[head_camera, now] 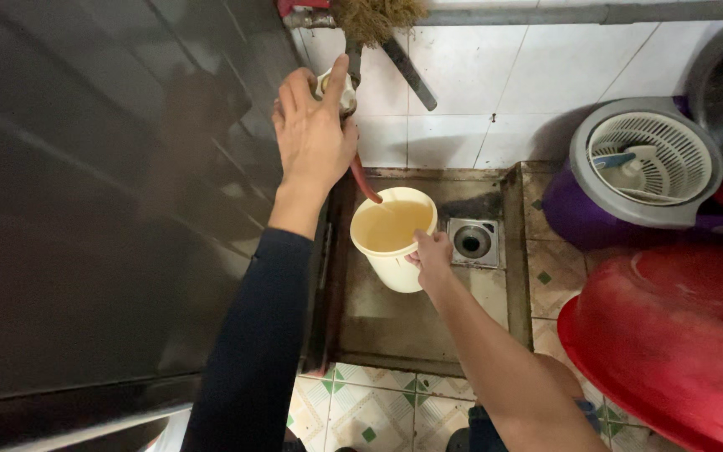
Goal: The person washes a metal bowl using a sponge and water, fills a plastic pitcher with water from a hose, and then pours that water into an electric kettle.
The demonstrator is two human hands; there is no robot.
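My left hand [313, 134] reaches up and wraps around a tap handle [346, 94] on a wall pipe. A red hose [365, 181] runs from the tap down into a cream plastic bucket [395, 268] that is nearly full of yellowish water. My right hand [430, 258] grips the bucket's near rim, fingers curled over the edge. The bucket stands on a sunken concrete basin floor [395, 322].
A square floor drain [472, 242] lies just right of the bucket. A purple mop bucket with a grey spinner basket [648, 164] stands at the right, a large red basin [679, 335] below it. A dark panel [102, 209] fills the left. Patterned tiles [378, 410] lie near me.
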